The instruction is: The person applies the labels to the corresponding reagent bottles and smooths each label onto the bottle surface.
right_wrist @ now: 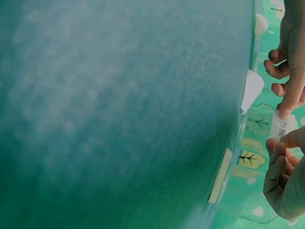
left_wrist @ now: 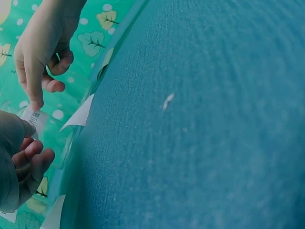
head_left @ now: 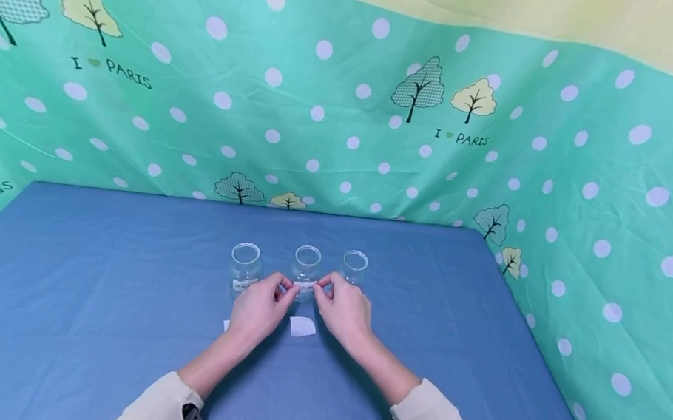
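Three small clear glass jars stand in a row. At the middle jar (head_left: 307,259), both hands meet over a small white label (head_left: 304,285) with dark lettering on its front. My left hand (head_left: 261,304) pinches the label's left end, and my right hand (head_left: 346,309) pinches the right end. The label stretches between the fingertips in the right wrist view, with the remaining fingers curled away. On the left jar (head_left: 246,254) there is a similar white label (head_left: 242,283). The right jar (head_left: 356,262) is partly hidden behind my right hand.
A white paper piece (head_left: 302,326) lies before the middle jar, its edge curled up. Another paper piece (head_left: 226,326) shows beside my left wrist. A pale strip (right_wrist: 220,176) appears low in the right wrist view. Green printed curtain (head_left: 304,84) borders the blue-covered table (head_left: 95,273).
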Demonstrator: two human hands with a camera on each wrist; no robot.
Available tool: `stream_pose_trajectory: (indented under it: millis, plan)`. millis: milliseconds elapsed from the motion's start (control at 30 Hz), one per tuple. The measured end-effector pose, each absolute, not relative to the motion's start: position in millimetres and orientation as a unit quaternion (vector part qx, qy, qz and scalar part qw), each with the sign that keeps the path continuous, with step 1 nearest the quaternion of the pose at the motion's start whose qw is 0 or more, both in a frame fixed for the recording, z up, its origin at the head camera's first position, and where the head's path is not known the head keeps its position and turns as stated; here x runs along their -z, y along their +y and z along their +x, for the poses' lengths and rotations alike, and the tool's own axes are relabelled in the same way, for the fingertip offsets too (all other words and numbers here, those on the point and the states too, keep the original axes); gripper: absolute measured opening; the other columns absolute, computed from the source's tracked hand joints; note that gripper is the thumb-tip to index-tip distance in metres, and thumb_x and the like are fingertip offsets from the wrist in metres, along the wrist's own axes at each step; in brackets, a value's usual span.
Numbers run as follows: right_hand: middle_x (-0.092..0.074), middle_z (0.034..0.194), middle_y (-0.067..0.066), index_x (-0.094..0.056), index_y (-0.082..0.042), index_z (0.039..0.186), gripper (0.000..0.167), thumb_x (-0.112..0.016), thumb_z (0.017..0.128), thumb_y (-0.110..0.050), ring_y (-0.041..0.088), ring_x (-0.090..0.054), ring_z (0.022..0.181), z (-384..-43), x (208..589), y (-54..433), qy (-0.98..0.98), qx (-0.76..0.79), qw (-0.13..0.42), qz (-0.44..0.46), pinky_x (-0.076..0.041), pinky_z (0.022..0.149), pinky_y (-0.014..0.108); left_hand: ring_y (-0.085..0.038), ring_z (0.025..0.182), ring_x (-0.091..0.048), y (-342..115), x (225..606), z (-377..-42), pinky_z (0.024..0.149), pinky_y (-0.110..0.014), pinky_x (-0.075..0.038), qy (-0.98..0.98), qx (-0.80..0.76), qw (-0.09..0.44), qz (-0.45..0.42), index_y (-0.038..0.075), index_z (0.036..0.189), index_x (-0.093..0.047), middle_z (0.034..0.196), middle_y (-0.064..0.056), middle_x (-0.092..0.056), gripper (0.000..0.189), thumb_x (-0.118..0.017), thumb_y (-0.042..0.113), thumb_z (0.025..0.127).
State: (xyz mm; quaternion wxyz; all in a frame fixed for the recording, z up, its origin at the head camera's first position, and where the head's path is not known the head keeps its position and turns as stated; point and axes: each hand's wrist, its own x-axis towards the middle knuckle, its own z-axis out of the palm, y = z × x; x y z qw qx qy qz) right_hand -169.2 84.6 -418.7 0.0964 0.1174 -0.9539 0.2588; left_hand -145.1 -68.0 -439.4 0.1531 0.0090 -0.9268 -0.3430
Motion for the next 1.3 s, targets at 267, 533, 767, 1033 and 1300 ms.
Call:
stream_pose_trajectory:
  millis: [267,533,767,1033,1300]
  plan:
    - [-0.060,0.063,-0.007,-0.065,-0.017,0.104,0.025,-0.062,0.089,-0.037,0.007,-0.051,0.052,-169.2,420.3,84.7,-0.955,-0.255,0.100,0.116,-0.040,0.049,0.026,-0.011,0.050,-0.047,-68.0,440.3,-145.0,0.048,-0.028,-0.037,-0.925,0.349,0.153,0.013,0.013,0.088,-0.062,0.060,0.003,-0.056,0.019,-0.064,0.033,0.087]
    - [-0.055,0.056,-0.007,-0.061,-0.012,0.123,0.041,-0.060,0.090,-0.036,0.005,-0.048,0.048,-170.7,418.4,86.2,-0.952,-0.266,0.082,0.125,-0.036,0.045,0.025,-0.014,0.054,-0.053,-69.6,442.0,-145.8,0.053,-0.034,-0.043,-0.920,0.357,0.159,0.021,0.009,0.111,-0.059,0.064,0.002,-0.059,0.035,-0.063,0.036,0.088]
    - [-0.048,0.052,-0.006,-0.060,-0.015,0.125,0.039,-0.056,0.093,-0.036,0.006,-0.041,0.044,-172.2,420.8,87.1,-0.948,-0.286,0.053,0.130,-0.031,0.040,0.025,-0.015,0.058,-0.057,-71.2,442.5,-147.4,0.062,-0.038,-0.048,-0.916,0.374,0.144,-0.006,0.004,0.128,-0.053,0.069,0.000,-0.062,0.047,-0.058,0.033,0.092]
    - [-0.049,0.054,-0.005,-0.061,-0.014,0.124,0.039,-0.055,0.093,-0.037,0.007,-0.042,0.046,-173.1,420.9,87.0,-0.944,-0.299,0.051,0.128,-0.032,0.042,0.026,-0.009,0.054,-0.051,-73.3,439.8,-147.8,0.061,-0.034,-0.047,-0.911,0.394,0.122,-0.006,0.004,0.129,-0.051,0.066,0.002,-0.060,0.046,-0.055,0.034,0.094]
    - [-0.052,0.056,-0.005,-0.061,-0.015,0.123,0.038,-0.056,0.092,-0.037,0.006,-0.044,0.047,-172.4,419.9,87.8,-0.943,-0.305,0.044,0.123,-0.034,0.045,0.025,-0.006,0.050,-0.047,-74.1,438.6,-147.7,0.059,-0.031,-0.044,-0.909,0.402,0.111,-0.010,0.004,0.130,-0.051,0.063,0.004,-0.057,0.047,-0.053,0.034,0.095]
